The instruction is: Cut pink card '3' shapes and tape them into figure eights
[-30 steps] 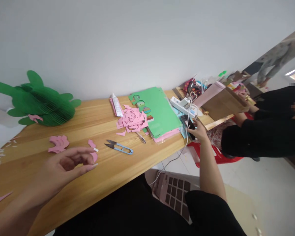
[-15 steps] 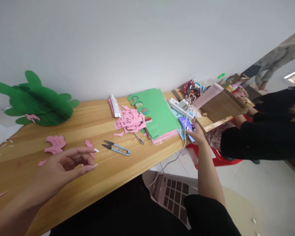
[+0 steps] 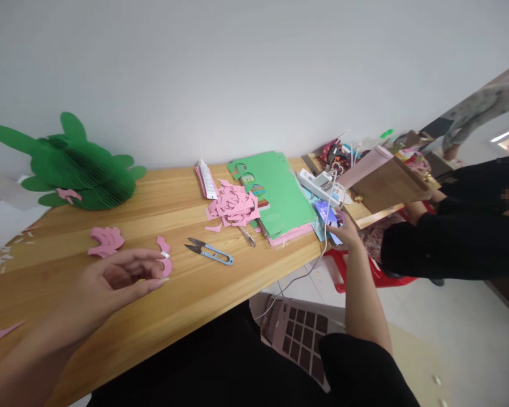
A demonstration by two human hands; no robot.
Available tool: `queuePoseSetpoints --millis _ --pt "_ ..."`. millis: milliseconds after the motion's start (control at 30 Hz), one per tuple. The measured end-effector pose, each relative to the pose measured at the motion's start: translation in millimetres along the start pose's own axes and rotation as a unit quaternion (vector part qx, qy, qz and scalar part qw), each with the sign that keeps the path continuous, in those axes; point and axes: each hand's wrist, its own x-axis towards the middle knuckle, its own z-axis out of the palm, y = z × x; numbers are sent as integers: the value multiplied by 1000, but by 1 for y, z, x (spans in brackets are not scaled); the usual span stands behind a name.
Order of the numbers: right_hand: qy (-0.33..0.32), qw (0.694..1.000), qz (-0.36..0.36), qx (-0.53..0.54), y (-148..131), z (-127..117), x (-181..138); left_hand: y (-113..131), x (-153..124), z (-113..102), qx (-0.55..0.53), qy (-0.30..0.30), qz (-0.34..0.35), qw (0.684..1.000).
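Note:
My left hand (image 3: 110,282) hovers over the wooden table (image 3: 186,299), fingers loosely curled and apart, nothing in them. Just beyond its fingertips lie small pink paper shapes (image 3: 164,255) and, further left, a stack of pink cut-outs (image 3: 106,240). Blue-handled thread snips (image 3: 210,252) lie to the right of my left hand. My right hand (image 3: 343,229) reaches to the table's right end and grips a phone (image 3: 327,216) with a lit screen and a white cable (image 3: 322,237) plugged in.
A green honeycomb paper cactus (image 3: 76,169) stands at the back left. Pink paper scraps (image 3: 233,206), a glue tube (image 3: 206,178), green and pink sheets (image 3: 280,195) and a white power strip (image 3: 318,183) lie further right. Another person in black (image 3: 458,226) sits at the right by a brown box (image 3: 385,181).
My right hand has lifted the phone from the table edge and tilted its lit screen up. My left hand has barely moved. The view has shifted slightly.

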Motion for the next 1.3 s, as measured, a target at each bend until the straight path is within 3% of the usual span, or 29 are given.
queuePoseSetpoints --millis 167,300,667,1033,1300 --pt "6 1000 5 -9 4 1 3 2 -1 -1 -32 -6 10 999" --pt "5 1000 6 -11 7 0 4 0 -1 2 -103 24 7 994" --pt "6 1000 8 -11 10 1 6 1 -1 9 -286 10 2 958" --pt "70 996 35 -53 22 -6 -5 -8 7 12 -237 25 -34 971" --pt "81 988 111 -68 11 -3 16 -1 6 15 -233 30 -53 971"
